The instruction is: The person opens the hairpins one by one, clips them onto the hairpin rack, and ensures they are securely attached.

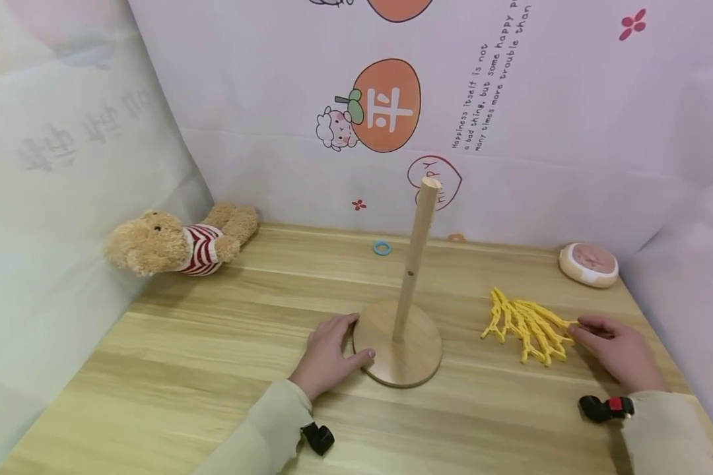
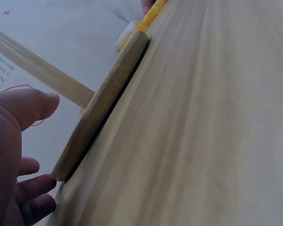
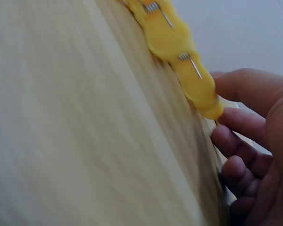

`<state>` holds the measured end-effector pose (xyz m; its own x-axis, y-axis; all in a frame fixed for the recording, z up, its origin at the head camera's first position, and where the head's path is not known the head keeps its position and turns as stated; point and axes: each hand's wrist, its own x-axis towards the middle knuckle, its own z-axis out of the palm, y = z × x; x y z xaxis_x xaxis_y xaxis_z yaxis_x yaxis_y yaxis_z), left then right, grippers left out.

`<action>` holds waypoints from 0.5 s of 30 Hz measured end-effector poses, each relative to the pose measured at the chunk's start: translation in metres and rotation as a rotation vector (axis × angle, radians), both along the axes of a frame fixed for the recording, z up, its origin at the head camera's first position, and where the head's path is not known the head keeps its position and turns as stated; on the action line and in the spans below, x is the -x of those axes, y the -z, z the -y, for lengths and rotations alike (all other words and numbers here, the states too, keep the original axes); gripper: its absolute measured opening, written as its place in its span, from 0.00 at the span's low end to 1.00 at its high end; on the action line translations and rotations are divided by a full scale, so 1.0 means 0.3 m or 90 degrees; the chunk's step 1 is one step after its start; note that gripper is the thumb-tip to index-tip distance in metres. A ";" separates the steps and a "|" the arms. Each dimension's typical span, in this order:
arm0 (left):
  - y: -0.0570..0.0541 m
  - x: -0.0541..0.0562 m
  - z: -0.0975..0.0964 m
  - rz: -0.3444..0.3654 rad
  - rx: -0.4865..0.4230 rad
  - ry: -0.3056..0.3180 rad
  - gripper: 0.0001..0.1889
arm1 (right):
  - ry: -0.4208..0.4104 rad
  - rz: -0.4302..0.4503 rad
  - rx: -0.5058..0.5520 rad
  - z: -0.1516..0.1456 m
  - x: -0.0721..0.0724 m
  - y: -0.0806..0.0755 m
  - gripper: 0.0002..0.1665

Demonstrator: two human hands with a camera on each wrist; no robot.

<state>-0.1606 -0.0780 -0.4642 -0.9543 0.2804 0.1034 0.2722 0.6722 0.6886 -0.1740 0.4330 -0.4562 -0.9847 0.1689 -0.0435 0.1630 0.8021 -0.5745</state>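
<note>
A wooden stand (image 1: 414,264) with a round base (image 1: 418,356) and an upright rod is on the table. My left hand (image 1: 329,356) rests at the left of the base, thumb and fingers spread and fairly straight. In the left wrist view, fingers (image 2: 37,187) touch the base's edge while the thumb is raised. Yellow plastic clothespins (image 1: 525,323) with metal springs lie fanned in a row, right of the stand. At the row's right end, my right hand (image 1: 620,353) pinches the tip of one clothespin (image 3: 198,92) between thumb and finger; its other fingers are curled.
A plush bear (image 1: 204,247) in a striped shirt lies at the back left. A small blue ring (image 1: 382,248) is behind the stand. At the back right sits a rounded white and pink object (image 1: 589,265). Printed cloth (image 1: 273,99) hangs along the table's back and sides.
</note>
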 end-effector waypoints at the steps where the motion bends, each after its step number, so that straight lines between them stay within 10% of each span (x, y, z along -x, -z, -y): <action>1: 0.002 0.003 -0.002 0.004 0.000 0.000 0.41 | 0.000 0.003 -0.001 -0.007 -0.004 0.001 0.45; 15: 0.020 0.062 -0.034 0.013 0.038 0.004 0.42 | -0.031 -0.029 -0.050 -0.052 -0.009 0.018 0.45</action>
